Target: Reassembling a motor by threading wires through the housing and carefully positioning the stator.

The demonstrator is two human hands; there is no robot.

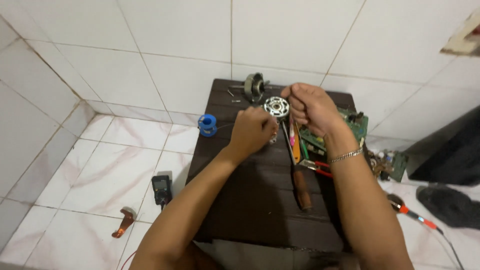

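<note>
Both hands work a round motor stator: right hand pinches its rim, left hand fingers curled below. Thin wire could snap if tugged.

Open room is found on the near half of the dark table. The far end is crowded by a round metal part, a motor and a green board. The right side is blocked by a wooden-handled tool and red pliers.

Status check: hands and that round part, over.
Both hands closed: left hand, right hand at round silver metal motor part. Blue solder spool left; tools beneath.
</note>
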